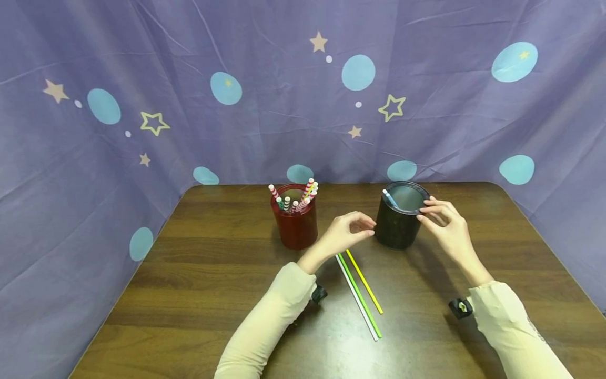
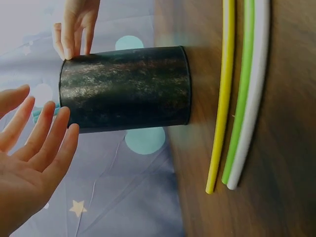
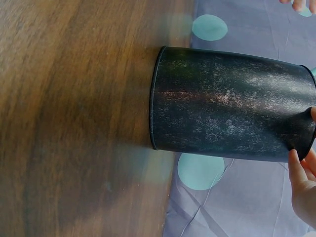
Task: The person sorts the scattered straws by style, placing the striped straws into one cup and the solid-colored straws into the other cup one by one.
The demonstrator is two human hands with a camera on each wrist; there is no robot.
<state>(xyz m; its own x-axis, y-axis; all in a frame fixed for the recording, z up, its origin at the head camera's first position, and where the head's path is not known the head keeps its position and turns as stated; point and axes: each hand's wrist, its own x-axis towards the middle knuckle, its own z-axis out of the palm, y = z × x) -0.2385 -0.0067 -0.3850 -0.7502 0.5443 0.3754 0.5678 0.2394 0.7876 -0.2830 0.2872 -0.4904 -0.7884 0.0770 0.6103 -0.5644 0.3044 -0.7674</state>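
Note:
A black cylindrical container (image 1: 397, 231) stands upright on the table, a light-blue stick (image 1: 390, 198) with a white end leaning inside it. My right hand (image 1: 447, 226) pinches the container's rim on its right side, thumb and fingertips against the edge. On the other side my left hand (image 1: 347, 231) hovers close to the container, fingers apart and loosely bent, holding nothing. The left wrist view shows those left fingers (image 2: 52, 148) near the container's top. Below the left hand lie three thin sticks: a white stick (image 1: 357, 297), a green stick (image 1: 360, 295) and a yellow stick (image 1: 364, 281).
To the left stands a dark red cylindrical container (image 1: 297, 229) with several striped sticks (image 1: 307, 192) poking out. Both containers are near the back edge of the brown wooden table (image 1: 203, 263). A purple curtain (image 1: 284, 137) with stars and ovals hangs behind.

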